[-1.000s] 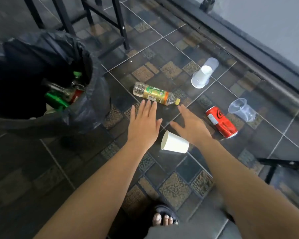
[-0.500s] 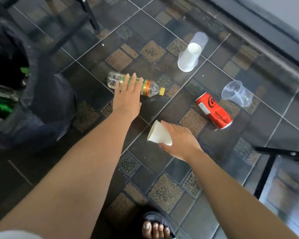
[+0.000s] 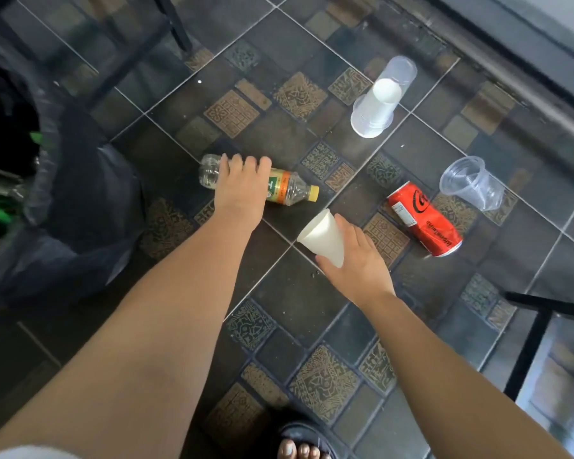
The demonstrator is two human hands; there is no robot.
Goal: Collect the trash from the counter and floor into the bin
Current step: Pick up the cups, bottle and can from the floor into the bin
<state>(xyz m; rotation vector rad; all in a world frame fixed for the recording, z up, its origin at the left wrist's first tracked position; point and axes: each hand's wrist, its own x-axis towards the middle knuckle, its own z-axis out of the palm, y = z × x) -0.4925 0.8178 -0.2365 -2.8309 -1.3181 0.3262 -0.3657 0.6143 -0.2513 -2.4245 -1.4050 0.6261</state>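
On the dark tiled floor a clear plastic bottle (image 3: 289, 188) with an orange-green label and yellow cap lies on its side. My left hand (image 3: 242, 190) rests over its middle, fingers curled across it. My right hand (image 3: 357, 256) grips a white paper cup (image 3: 323, 238), tilted with its mouth to the left, just above the floor. A crushed red soda can (image 3: 423, 218) lies to the right of that cup. The bin lined with a black bag (image 3: 70, 193) stands at the left, with green and other trash inside.
A white cup nested in a clear plastic cup (image 3: 376, 104) lies farther back. A crumpled clear cup (image 3: 471, 182) lies at the right. Black metal furniture legs (image 3: 531, 342) stand at lower right and upper left. My sandalled foot (image 3: 299, 445) is at the bottom. A wall runs along the upper right.
My left hand reached forward onto the bottle and its fingers curled over it. My right hand closed on the white paper cup and tipped it up. The view shifted toward the floor litter.
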